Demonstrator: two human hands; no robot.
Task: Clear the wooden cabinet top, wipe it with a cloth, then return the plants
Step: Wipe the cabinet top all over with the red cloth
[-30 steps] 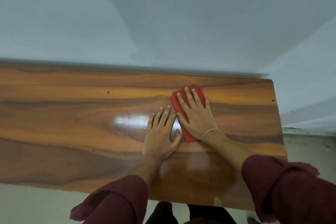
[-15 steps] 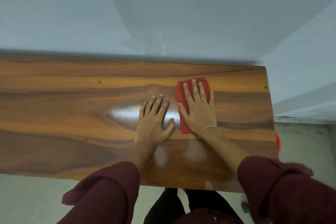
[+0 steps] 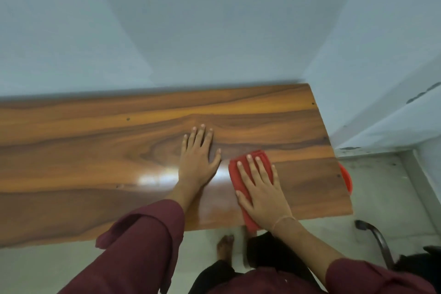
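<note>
Head view, looking down. We see a long glossy wooden cabinet top with brown and orange grain (image 3: 95, 150) running across the middle of the frame from the left edge to a squared end at centre right, its far edge against a pale blue wall (image 3: 214, 31). A bright glare patch lies on the wood at centre, and small dark spots (image 3: 128, 119) dot the surface.

The left hand (image 3: 198, 157) lies palm down on the bare wood at centre frame. Its fingers are straight and slightly apart, and the thumb is spread toward the right. It grips nothing.

The folded red cloth (image 3: 261, 153) lies on the right part of the cabinet top, just right of the left hand and narrowly apart from its thumb. The near end of the cloth reaches over the front edge of the wood. The right hand (image 3: 260, 191) presses flat on the cloth, fingers straight and a little apart, not curled round it. We note a thin pale band on the right wrist (image 3: 282, 219).

Dark maroon sleeves (image 3: 143, 246) cover both forearms in the lower frame. Below the front edge, a bare foot (image 3: 225, 246) stands on the light tiled floor (image 3: 381, 186). A curved orange-red rim (image 3: 346, 179) shows past the right end of the cabinet, mostly hidden; we cannot tell what it belongs to. A dark curved bar (image 3: 377, 236) rises at lower right.
</note>
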